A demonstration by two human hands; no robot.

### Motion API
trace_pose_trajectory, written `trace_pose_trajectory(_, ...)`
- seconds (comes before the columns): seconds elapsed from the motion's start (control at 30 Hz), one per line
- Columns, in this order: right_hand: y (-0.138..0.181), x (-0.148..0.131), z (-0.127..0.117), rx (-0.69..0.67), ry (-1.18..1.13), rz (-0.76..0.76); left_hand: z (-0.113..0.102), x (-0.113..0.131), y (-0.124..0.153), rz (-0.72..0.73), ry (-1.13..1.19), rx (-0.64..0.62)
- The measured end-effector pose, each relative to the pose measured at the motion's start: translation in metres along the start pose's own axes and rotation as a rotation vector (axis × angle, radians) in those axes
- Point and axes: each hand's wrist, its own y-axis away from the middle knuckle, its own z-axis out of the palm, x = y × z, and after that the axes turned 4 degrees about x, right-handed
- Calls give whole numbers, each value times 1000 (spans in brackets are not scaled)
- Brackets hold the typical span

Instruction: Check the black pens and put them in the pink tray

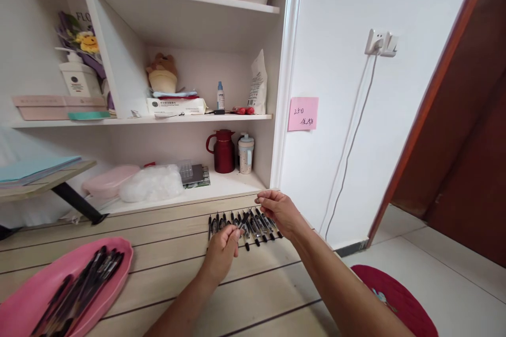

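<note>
Several black pens (255,226) lie side by side in a row on the wooden tabletop (166,268), near its far edge. My left hand (221,255) is curled just in front of the row, and its fingers pinch one black pen (242,221) that points up and to the right. My right hand (279,209) hovers over the right end of the row with thumb and fingers pinched together; whether anything is between them I cannot make out. At the near left, a pink tray (35,289) holds a loose heap of more black pens (81,287).
Behind the table stands a white shelf unit (221,187) with a red jug (223,151), a cup, a plastic bag and boxes. A pink sticky note (302,114) is on the wall. A cable hangs from a wall socket (379,43). A red mat (395,300) lies on the floor.
</note>
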Motion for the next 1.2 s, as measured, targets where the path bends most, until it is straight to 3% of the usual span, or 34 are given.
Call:
trace_pose_trajectory(0.47, 9, 7, 13, -95, 26, -21, -1, -4, 0, 6, -78, -30)
trace_pose_trajectory(0.73, 7, 15, 8, -167, 137, 66, 0, 1, 3, 23, -80, -12)
trace_pose_trajectory(0.87, 8, 15, 8, -116, 188, 56, -1, 2, 3, 20, -76, -21)
trace_pose_trajectory(1.07, 8, 13, 7, -189, 133, 43, -1, 2, 3, 14, -57, -33)
trace_pose_trajectory(1.2, 8, 15, 8, -155, 163, 5, -1, 3, 3, 31, -61, -42)
